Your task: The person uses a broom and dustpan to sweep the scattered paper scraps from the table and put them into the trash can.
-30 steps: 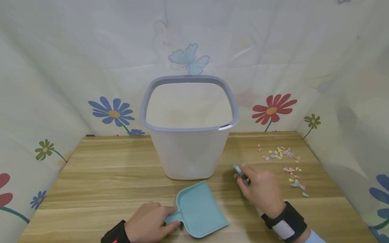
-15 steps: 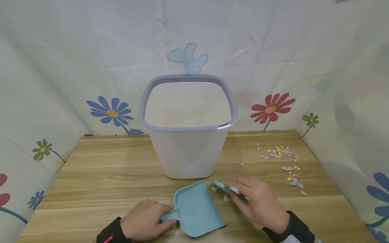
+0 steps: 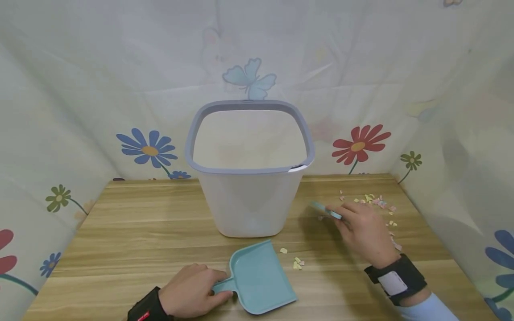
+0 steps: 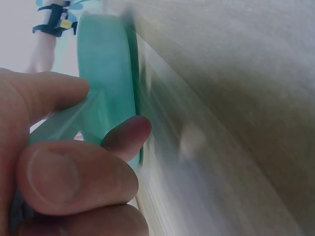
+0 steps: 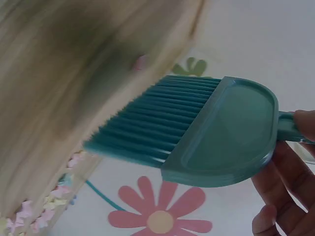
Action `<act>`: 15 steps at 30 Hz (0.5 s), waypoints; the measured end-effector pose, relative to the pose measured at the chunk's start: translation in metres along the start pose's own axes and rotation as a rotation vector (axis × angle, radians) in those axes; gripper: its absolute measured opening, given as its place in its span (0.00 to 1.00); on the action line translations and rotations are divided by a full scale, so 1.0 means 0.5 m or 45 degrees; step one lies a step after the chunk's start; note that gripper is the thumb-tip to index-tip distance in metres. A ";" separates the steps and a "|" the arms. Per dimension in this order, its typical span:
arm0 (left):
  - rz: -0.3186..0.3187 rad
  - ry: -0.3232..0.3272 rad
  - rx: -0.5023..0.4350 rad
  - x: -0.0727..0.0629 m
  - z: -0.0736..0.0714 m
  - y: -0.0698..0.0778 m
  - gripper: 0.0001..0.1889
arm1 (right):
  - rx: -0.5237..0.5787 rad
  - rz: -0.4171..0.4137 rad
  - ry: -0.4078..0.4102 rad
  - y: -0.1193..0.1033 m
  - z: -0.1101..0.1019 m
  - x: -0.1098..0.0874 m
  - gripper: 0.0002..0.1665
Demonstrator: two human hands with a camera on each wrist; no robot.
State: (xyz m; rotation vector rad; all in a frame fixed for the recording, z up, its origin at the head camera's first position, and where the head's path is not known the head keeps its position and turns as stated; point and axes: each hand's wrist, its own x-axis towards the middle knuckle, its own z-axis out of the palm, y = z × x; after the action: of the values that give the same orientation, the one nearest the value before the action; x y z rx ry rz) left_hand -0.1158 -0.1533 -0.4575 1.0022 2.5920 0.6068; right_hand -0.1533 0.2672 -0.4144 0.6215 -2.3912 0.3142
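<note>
My left hand [image 3: 196,290] grips the short handle of a light blue dustpan [image 3: 263,278], which lies on the table with its straight edge facing right. In the left wrist view, fingers and thumb wrap that handle. My right hand [image 3: 367,229] holds a small teal hand brush [image 5: 221,132] by its handle, bristles toward the table. A few paper scraps [image 3: 298,264] lie just right of the dustpan's edge. More pastel paper scraps [image 3: 379,201] are scattered beyond my right hand, which partly hides them.
A tall white bin [image 3: 250,205] with a grey-blue rim stands at the back middle, behind the dustpan. The wooden table [image 3: 148,223] meets a flower-printed curtain [image 3: 120,89] at its back and sides.
The right hand swept the brush left toward the dustpan, then moved back up and right. Several scraps now lie beside the dustpan's edge. The left hand and dustpan stayed almost still.
</note>
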 end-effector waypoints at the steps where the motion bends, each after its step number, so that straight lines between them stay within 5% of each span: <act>1: 0.003 -0.001 -0.002 0.000 0.000 0.000 0.22 | -0.015 0.009 -0.018 0.002 0.006 -0.005 0.22; 6: 0.006 -0.011 -0.015 -0.001 -0.002 -0.002 0.23 | -0.035 -0.017 -0.075 -0.022 0.024 -0.032 0.23; 15: -0.005 -0.032 -0.047 0.000 -0.007 -0.005 0.22 | 0.198 -0.162 -0.092 -0.167 0.006 -0.075 0.17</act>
State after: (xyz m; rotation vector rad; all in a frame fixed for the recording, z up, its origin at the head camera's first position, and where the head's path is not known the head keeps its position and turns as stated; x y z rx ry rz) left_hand -0.1189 -0.1558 -0.4555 0.9862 2.5511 0.6352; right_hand -0.0869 0.2078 -0.4350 0.8653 -2.3978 0.4317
